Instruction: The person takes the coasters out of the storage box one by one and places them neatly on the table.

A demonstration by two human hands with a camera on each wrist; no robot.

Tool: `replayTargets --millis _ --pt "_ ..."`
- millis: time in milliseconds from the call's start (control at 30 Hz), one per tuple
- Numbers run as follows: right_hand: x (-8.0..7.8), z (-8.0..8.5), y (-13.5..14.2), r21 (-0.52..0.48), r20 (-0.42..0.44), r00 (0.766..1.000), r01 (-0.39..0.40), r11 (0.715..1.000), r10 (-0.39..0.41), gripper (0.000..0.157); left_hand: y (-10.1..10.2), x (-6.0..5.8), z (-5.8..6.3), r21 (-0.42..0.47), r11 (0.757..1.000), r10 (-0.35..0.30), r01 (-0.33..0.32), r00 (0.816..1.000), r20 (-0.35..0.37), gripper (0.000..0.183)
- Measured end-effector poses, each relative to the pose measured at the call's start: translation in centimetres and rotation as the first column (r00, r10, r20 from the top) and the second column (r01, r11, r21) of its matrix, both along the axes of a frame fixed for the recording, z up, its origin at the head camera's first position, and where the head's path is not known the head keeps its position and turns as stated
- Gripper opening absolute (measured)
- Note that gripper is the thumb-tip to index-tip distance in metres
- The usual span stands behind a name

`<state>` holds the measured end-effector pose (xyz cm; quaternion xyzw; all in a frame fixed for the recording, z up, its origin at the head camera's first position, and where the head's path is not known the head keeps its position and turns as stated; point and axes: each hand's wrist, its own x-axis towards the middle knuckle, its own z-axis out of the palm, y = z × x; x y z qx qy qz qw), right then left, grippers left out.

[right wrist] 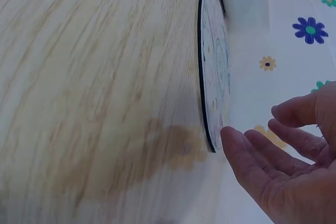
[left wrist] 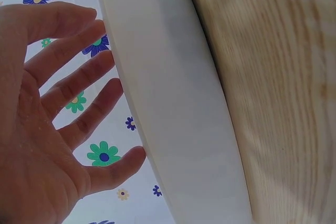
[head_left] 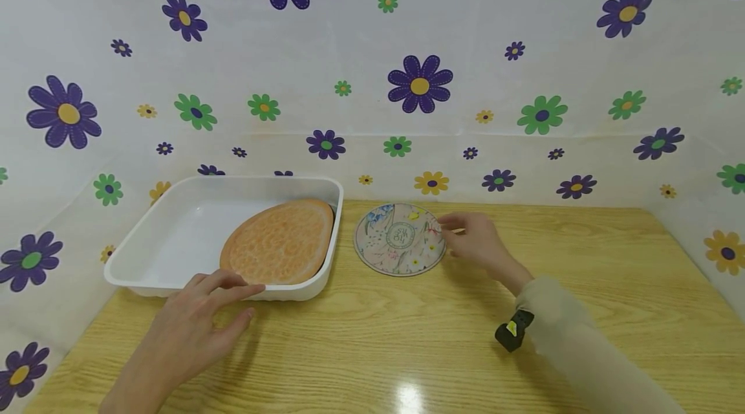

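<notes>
A round thin mat with a floral print and a lettered centre lies flat on the table; its dark edge shows in the right wrist view. At its right edge is my right hand, fingers loosely bent, one fingertip right at the rim. My left hand is at the front rim of a white rectangular tray, fingers spread and fingertips along the rim in the left wrist view. Inside the tray, a round orange-brown mat with a mottled, pancake-like print leans toward the right wall.
The wood-grain table carries the tray on the left and the floral mat beside it. A white flower-printed cloth hangs behind and along both sides. A black wrist device sits on the right sleeve.
</notes>
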<state>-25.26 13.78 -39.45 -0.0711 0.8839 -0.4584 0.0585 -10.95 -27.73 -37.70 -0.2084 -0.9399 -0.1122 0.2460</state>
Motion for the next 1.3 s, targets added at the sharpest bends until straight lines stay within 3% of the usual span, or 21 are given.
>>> replayTargets --millis 100,200,333,600,867,1300 --pt "0.2 0.2 -0.5 0.107 -0.115 0.991 -0.051 0.993 0.064 0.035 0.0 0.0 0.0 0.0 1.0 -0.002 0.002 1.0 0.004 0.034" --pt "0.3 0.4 -1.0 0.189 -0.204 0.968 -0.104 0.976 0.143 0.035 0.0 -0.1 0.0 0.002 1.0 -0.007 0.007 1.0 0.005 0.033" --pt "0.4 0.6 -1.7 0.26 -0.271 0.936 -0.154 0.953 0.225 0.034 0.1 -0.1 0.0 0.002 1.0 -0.005 0.005 1.0 0.01 0.033" --pt "0.6 1.5 -3.8 0.314 -0.291 0.913 -0.191 0.93 0.286 0.034 0.0 -0.2 -0.1 0.005 1.0 -0.005 0.005 1.0 0.003 0.036" --pt "0.3 2.3 -6.8 0.409 -0.374 0.834 -0.245 0.879 0.406 0.032 -0.1 0.0 0.1 0.01 1.0 0.023 -0.023 0.999 0.029 0.034" --pt "-0.4 2.9 -11.6 0.447 -0.426 0.746 -0.318 0.836 0.512 0.033 -0.2 0.1 -0.2 0.01 1.0 -0.014 0.014 1.0 0.0 0.037"
